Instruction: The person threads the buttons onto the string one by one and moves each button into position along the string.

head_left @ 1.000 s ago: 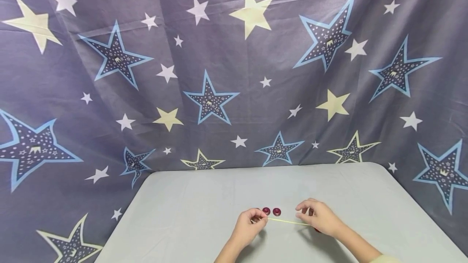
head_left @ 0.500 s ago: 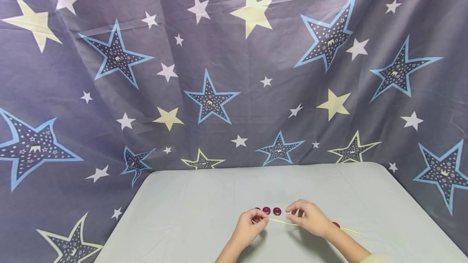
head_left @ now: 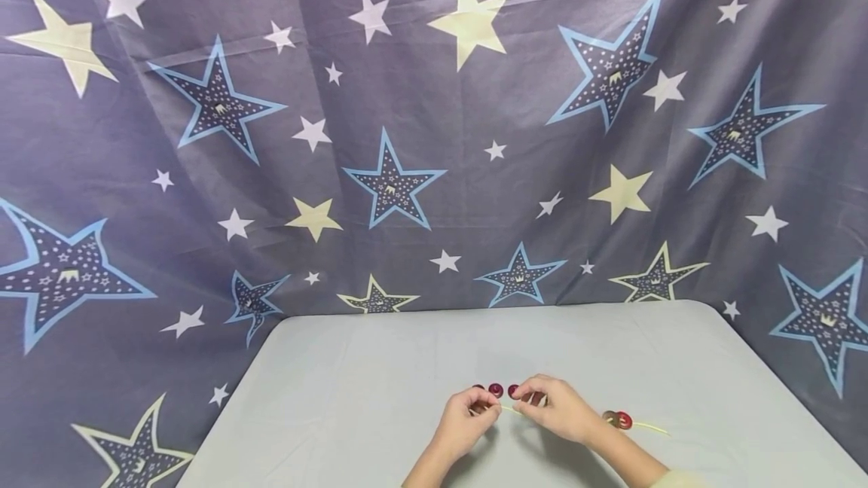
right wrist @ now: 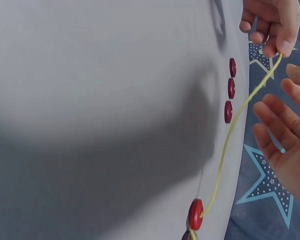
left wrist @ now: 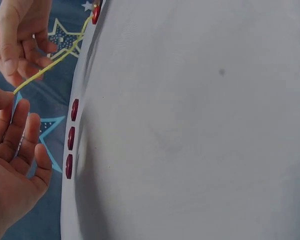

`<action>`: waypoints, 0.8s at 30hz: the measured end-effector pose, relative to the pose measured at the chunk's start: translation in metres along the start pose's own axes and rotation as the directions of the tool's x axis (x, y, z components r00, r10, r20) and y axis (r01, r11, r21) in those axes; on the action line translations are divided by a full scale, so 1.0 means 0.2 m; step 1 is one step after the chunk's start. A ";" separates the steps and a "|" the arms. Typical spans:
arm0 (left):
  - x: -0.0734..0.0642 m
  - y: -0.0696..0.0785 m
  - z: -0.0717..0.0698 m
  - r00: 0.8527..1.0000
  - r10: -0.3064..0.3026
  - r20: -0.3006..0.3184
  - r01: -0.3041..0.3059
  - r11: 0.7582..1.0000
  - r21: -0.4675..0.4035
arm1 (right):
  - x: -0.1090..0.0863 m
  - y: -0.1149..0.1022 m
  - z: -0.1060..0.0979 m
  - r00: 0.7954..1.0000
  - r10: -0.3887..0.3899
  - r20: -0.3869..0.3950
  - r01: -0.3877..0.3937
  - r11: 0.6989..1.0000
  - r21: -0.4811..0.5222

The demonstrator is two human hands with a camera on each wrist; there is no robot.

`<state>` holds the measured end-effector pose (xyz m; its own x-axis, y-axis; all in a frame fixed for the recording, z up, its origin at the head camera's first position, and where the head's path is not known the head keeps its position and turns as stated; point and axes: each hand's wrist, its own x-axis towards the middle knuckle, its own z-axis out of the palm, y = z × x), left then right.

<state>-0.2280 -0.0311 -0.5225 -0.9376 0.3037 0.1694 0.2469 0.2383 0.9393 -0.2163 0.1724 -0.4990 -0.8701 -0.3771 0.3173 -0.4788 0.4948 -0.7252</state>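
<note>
My left hand (head_left: pixel 464 422) pinches the end of a thin yellow cord (right wrist: pixel 222 155) between thumb and forefinger. In the right wrist view the cord runs from those fingertips down to a red button (right wrist: pixel 196 214) threaded on it. A brown button (head_left: pixel 610 419) lies against that red one in the head view, beyond the right forearm, with a short cord tail past them. My right hand (head_left: pixel 552 407) hovers close beside the left fingertips, its fingers loosely spread and its thumb apart from them. Three dark red buttons (head_left: pixel 496 390) lie in a row just behind the hands.
A pale grey cloth covers the table (head_left: pixel 366 382), and the hands' shadows fall across it. Behind its far edge hangs a dark curtain (head_left: pixel 434 119) printed with stars.
The right hand has moved left along the cord, up near the left fingertips. The threaded red and brown buttons have come out from behind it. The left hand stays nearly in place.
</note>
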 end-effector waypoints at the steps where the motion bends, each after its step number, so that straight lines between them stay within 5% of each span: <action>1: 0.00 0.00 0.00 1.000 -0.003 0.003 0.003 1.000 0.000 | 0.00 0.00 0.01 1.000 0.008 0.005 -0.008 1.000 0.006; 16: -0.02 0.00 0.01 1.000 -0.026 0.013 0.027 1.000 -0.012 | 0.01 -0.04 0.07 0.993 0.062 0.103 -0.075 0.989 0.127; 24: -0.01 0.00 0.00 1.000 -0.013 0.019 0.013 1.000 -0.003 | 0.01 -0.02 0.07 0.990 0.082 0.111 -0.092 0.992 0.081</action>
<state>-0.2263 -0.0317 -0.5224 -0.9360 0.3178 0.1513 0.2335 0.2392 0.9425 -0.2150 0.1585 -0.5052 -0.8882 -0.4198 0.1866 -0.3861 0.4620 -0.7984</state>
